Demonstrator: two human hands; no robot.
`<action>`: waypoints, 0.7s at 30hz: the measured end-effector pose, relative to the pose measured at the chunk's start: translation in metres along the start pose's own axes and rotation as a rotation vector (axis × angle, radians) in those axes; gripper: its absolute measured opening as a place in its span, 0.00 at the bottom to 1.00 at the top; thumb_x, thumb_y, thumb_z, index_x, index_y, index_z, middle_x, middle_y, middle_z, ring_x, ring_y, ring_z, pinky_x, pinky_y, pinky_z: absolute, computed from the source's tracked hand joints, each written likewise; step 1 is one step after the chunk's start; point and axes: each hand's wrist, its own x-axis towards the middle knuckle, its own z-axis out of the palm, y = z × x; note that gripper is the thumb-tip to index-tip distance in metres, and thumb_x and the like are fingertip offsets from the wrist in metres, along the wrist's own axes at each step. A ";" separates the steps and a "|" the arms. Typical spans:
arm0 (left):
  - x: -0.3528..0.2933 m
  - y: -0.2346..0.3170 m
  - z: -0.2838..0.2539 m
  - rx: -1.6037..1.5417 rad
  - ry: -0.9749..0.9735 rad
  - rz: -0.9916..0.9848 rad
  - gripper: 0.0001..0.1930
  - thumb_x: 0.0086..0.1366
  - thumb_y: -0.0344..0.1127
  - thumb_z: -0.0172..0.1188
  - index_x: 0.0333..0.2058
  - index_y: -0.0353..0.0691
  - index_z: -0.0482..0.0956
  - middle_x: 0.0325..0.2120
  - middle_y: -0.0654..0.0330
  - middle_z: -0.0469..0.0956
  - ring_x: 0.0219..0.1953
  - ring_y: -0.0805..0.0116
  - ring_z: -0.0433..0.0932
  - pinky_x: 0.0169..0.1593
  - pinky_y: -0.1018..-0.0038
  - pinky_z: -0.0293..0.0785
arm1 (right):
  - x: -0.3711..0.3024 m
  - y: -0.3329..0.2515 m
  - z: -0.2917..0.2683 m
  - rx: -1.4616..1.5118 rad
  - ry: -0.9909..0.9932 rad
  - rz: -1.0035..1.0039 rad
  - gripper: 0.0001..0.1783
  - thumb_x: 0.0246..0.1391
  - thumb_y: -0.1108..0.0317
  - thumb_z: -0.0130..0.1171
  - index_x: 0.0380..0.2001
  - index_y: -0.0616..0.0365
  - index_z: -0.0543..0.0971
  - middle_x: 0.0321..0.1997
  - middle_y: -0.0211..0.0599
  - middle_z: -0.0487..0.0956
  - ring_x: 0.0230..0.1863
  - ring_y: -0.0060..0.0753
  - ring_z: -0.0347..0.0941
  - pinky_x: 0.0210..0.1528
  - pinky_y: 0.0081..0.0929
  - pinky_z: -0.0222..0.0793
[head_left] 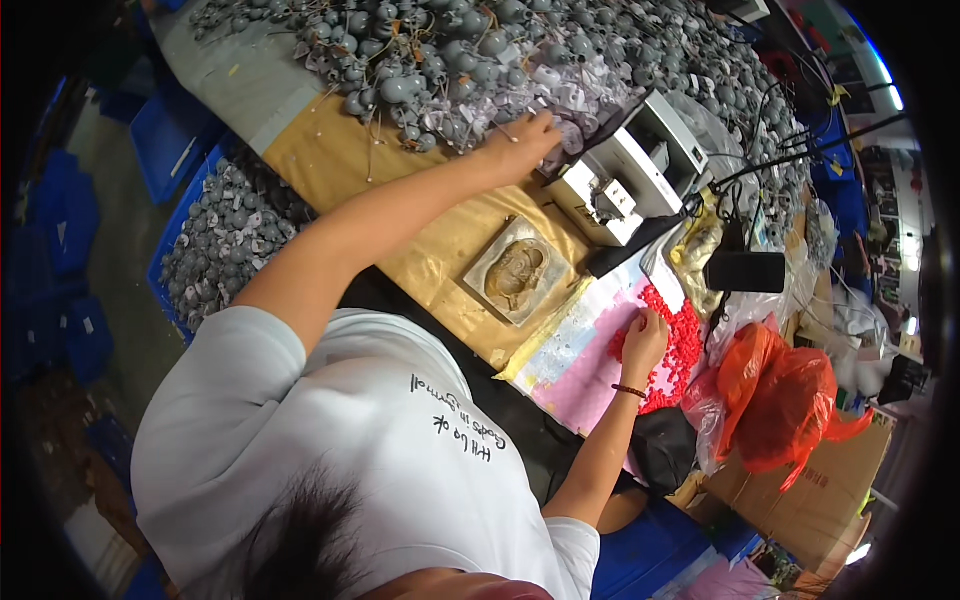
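Note:
My left hand (524,148) reaches to the far side of the bench, among clear-wrapped pale pieces (575,98) at the edge of a heap of grey round parts (400,85). Its fingers are bent and closed; what lies between them is hidden. With a beaded bracelet on the wrist, my right hand (645,342) rests at the left edge of a spread of small red pieces (680,345), fingertips pinched together over them. Between the hands stand a small white machine (600,200) and a square metal mould (513,270) with a rounded hollow.
Brown covering (420,270) lies over the bench, with a pink and white sheet (570,365) beside it. A dark phone (745,272) stands past the red pieces. A red plastic bag (785,400) sits at the right by a cardboard box (810,485). A blue crate (165,265) holds more grey parts.

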 end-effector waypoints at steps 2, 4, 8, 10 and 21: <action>-0.019 -0.008 -0.003 -0.071 0.051 0.071 0.14 0.54 0.21 0.59 0.41 0.37 0.74 0.39 0.51 0.69 0.44 0.50 0.74 0.44 0.61 0.74 | -0.002 0.002 0.003 0.032 0.032 -0.011 0.07 0.55 0.73 0.58 0.36 0.60 0.82 0.37 0.45 0.81 0.39 0.49 0.77 0.42 0.39 0.73; -0.049 0.002 -0.020 -0.175 0.043 0.098 0.11 0.57 0.24 0.59 0.40 0.37 0.75 0.38 0.52 0.70 0.42 0.51 0.75 0.42 0.62 0.73 | -0.006 0.000 0.003 0.075 0.073 -0.004 0.07 0.53 0.73 0.59 0.35 0.60 0.83 0.35 0.44 0.80 0.36 0.48 0.76 0.40 0.39 0.72; -0.130 0.016 -0.035 -0.140 -0.131 0.019 0.09 0.60 0.26 0.62 0.39 0.37 0.76 0.37 0.54 0.72 0.38 0.52 0.76 0.41 0.62 0.74 | -0.004 -0.012 -0.001 0.267 0.171 0.072 0.08 0.52 0.75 0.62 0.38 0.60 0.83 0.33 0.39 0.78 0.29 0.36 0.73 0.33 0.31 0.70; -0.153 0.003 -0.026 -0.175 -0.089 0.022 0.09 0.61 0.28 0.62 0.40 0.39 0.75 0.37 0.53 0.72 0.38 0.52 0.76 0.40 0.61 0.74 | -0.003 -0.024 -0.005 0.492 0.138 0.180 0.08 0.55 0.74 0.62 0.39 0.61 0.82 0.32 0.34 0.78 0.28 0.27 0.72 0.32 0.25 0.70; -0.102 0.024 -0.041 -0.531 -0.092 -0.153 0.06 0.59 0.31 0.63 0.34 0.37 0.77 0.35 0.52 0.74 0.38 0.51 0.76 0.42 0.61 0.74 | -0.026 -0.122 -0.008 1.165 -0.141 0.214 0.07 0.58 0.77 0.63 0.40 0.63 0.79 0.35 0.29 0.80 0.35 0.17 0.75 0.39 0.16 0.71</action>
